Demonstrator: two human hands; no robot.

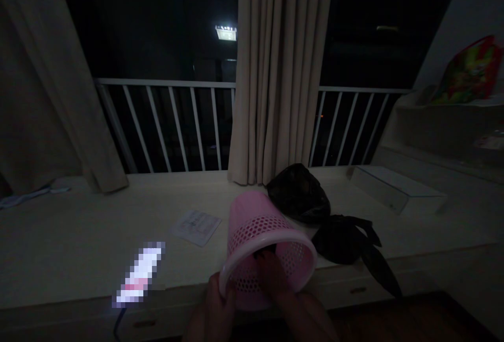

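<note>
Basket [248, 203], one, pink plastic, perforated; tipped at the near edge of the bench [98, 226], mouth toward the near side, base toward the far side.

Left hand [219, 297], one: closed around the near left part of the basket's rim.

Right hand [271, 271], one: reaching inside the basket through its mouth, fingers partly hidden; a dark item [265, 250] lies at the fingertips. How far the fingers are open, and whether they hold it, cannot be told.

Black bag [301, 195], one, plastic, crumpled; just right of the basket, on its far side.

Black bag with loose ends [340, 239], one; right of the basket's mouth, ends hanging over the near edge of the bench.

Printed paper [197, 226], one sheet, flat, left of the basket.

Bright oblong [139, 274], one, pixelated, near left; blue cord [118, 323] at its near end.

White box [397, 190], one, long and low, far right.

Curtain [275, 69], beige, hanging behind the basket; a second curtain [47, 79] at far left.

Railing [169, 84], pale, barred, across the dark window.

Red and green bag [468, 72], one, on the shelf at far right.
</note>
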